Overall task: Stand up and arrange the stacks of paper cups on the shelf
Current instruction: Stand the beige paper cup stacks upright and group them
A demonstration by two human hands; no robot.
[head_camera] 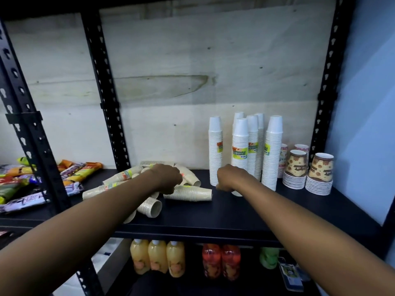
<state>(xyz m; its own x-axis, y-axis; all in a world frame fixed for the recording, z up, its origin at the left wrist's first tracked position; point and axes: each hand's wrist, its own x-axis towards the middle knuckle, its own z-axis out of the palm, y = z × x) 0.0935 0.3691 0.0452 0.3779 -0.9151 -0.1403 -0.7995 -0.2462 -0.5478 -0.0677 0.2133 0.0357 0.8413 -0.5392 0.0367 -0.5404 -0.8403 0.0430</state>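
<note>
Several beige paper cup stacks (116, 177) lie tumbled on the left part of the black shelf (235, 214). My left hand (167, 177) reaches over this pile, and its curled fingers grip the near end of one lying stack (190, 192). To the right, several white cup stacks (215, 150) stand upright in a group. My right hand (229, 177) is curled round the lower part of the front upright white stack (240, 144), whose base shows just under the wrist.
Short stacks of patterned cups (319, 174) stand at the far right by the blue wall. Black slotted posts (106, 92) frame the bay. Snack packets (21, 184) fill the shelf to the left. Juice bottles (158, 257) stand on the shelf below.
</note>
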